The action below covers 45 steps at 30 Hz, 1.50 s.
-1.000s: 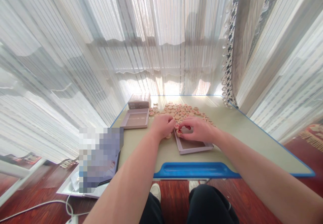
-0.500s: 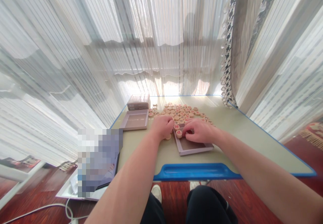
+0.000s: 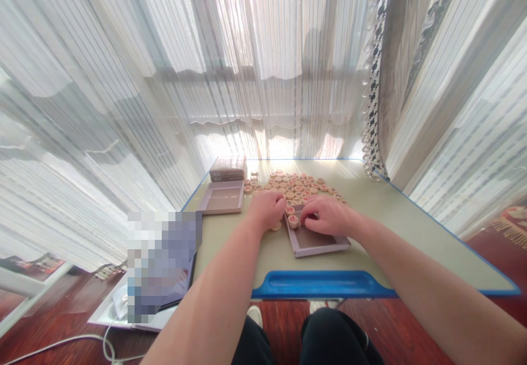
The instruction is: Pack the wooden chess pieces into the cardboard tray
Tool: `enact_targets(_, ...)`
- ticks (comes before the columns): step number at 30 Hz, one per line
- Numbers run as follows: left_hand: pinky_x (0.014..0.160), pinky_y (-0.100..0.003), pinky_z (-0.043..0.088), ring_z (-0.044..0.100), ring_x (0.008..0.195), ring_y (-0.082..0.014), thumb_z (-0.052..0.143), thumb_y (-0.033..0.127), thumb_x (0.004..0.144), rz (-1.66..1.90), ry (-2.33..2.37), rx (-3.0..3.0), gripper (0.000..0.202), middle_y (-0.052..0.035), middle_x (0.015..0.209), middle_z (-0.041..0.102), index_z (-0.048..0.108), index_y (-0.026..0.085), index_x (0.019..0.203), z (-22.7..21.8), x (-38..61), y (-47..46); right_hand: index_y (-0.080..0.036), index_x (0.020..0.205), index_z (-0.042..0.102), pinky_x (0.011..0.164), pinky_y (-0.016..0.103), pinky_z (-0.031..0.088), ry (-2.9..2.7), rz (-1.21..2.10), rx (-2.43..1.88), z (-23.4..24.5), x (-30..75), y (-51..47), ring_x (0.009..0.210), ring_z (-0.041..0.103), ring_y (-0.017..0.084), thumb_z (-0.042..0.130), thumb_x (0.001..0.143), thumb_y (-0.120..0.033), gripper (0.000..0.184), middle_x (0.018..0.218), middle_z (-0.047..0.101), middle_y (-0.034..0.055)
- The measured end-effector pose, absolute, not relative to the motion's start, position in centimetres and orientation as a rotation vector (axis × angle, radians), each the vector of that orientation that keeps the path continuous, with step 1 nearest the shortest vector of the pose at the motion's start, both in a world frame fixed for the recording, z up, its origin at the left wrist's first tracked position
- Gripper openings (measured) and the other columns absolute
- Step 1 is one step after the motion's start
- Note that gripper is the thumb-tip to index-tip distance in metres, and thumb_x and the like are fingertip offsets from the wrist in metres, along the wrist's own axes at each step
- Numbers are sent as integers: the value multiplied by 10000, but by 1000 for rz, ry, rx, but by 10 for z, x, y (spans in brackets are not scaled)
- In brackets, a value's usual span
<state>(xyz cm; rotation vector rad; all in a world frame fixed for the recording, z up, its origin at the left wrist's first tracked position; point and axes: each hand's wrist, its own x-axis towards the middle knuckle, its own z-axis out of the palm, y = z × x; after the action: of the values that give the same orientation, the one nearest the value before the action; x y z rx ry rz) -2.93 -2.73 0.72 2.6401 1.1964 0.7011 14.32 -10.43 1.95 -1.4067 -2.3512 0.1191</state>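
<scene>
Round wooden chess pieces (image 3: 293, 185) with red and black marks lie scattered on a green table (image 3: 382, 217). A shallow grey box tray (image 3: 317, 242) sits near me. Two pieces (image 3: 291, 216) with red marks rest at its far left corner. My left hand (image 3: 268, 210) is curled beside that corner, fingers closed over a piece I can partly see under it. My right hand (image 3: 327, 215) hovers over the tray's far edge, fingers bent and pinching at pieces there; what it holds is hidden.
A second grey tray (image 3: 222, 198) lies at the left, with a closed box (image 3: 227, 168) behind it. The table has a blue rim and a blue front groove (image 3: 321, 284). White curtains surround the table. A blurred object and cable lie on the floor at left.
The two red-marked pieces have settled at the tray's far left corner. Both hands stay close together there, shifting only slightly; the view has tipped a little.
</scene>
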Motion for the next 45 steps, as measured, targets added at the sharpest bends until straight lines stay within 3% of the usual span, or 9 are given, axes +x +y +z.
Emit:
enact_targets(5, 610, -248, 349, 527, 681, -153, 347, 239, 782, 704, 1231, 2624, 319, -21, 659, 625, 602, 189, 597, 8, -28, -26, -197, 664, 680, 647, 238, 396, -2091, 13, -1527, 19, 157, -93, 666, 551, 137, 474, 710, -158, 215, 665, 654, 0)
enact_targets(10, 619, -244, 360, 545, 696, -156, 325, 230, 797, 704, 1277, 2599, 336, -25, 655, 625, 593, 192, 598, 10, -29, -27, -183, 751, 676, 745, 272, 384, -1852, -140, -1732, 11, 175, -75, 797, 540, 178, 451, 797, -270, 246, 743, 646, 38)
enact_targets(16, 642, -249, 369, 548, 706, -150, 331, 221, 794, 814, 1312, 2536, 312, -21, 662, 622, 567, 190, 591, 12, -28, -32, -185, 987, 653, 895, 298, 329, -1710, -3, -1966, 5, 188, -61, 1015, 504, 197, 279, 916, -370, 423, 1062, 624, 90)
enact_targets(22, 612, -249, 398, 560, 700, -145, 306, 238, 793, 1062, 1380, 2105, 308, -27, 703, 630, 580, 179, 666, 13, -16, -22, -146, 939, 659, 777, 325, 387, -1464, 29, -2113, 6, 202, -60, 941, 567, 243, 173, 925, -349, 526, 974, 657, 148)
enact_targets(27, 552, -261, 392, 560, 642, -153, 329, 211, 768, 841, 1484, 2044, 301, -56, 709, 647, 621, 163, 713, 27, 0, 0, -155, 849, 669, 652, 296, 388, -1395, 71, -2168, 3, 206, -58, 824, 600, 235, 292, 873, -293, 402, 882, 677, 133)
enact_targets(33, 701, -294, 429, 593, 836, -203, 420, 192, 750, 610, 1502, 2433, 277, -62, 877, 680, 669, 195, 870, 38, 4, 19, -184, 930, 665, 613, 258, 394, -1377, 92, -2155, 2, 209, -53, 762, 613, 188, 377, 817, -247, 315, 849, 691, 78)
enact_targets(35, 770, -306, 431, 579, 934, -220, 410, 177, 772, 560, 1559, 2547, 306, -88, 988, 661, 658, 186, 950, 35, 2, 18, -195, 926, 673, 639, 263, 406, -1387, 91, -2146, 1, 209, -51, 768, 614, 190, 408, 796, -241, 298, 843, 693, 72)
enact_targets(40, 804, -356, 434, 574, 942, -244, 322, 226, 862, 532, 1584, 2742, 333, -119, 996, 641, 616, 168, 1004, 26, 3, 2, -201, 939, 688, 822, 319, 403, -1573, -66, -2012, -4, 201, -46, 958, 563, 228, 444, 800, -303, 299, 975, 671, 82)
enact_targets(45, 856, -379, 404, 546, 989, -259, 276, 292, 895, 494, 1575, 2770, 376, -157, 1000, 627, 595, 125, 1003, 19, 8, -2, -211, 882, 707, 843, 315, 396, -1803, -32, -1812, -2, 187, -46, 926, 551, 208, 437, 829, -321, 296, 890, 687, 51)
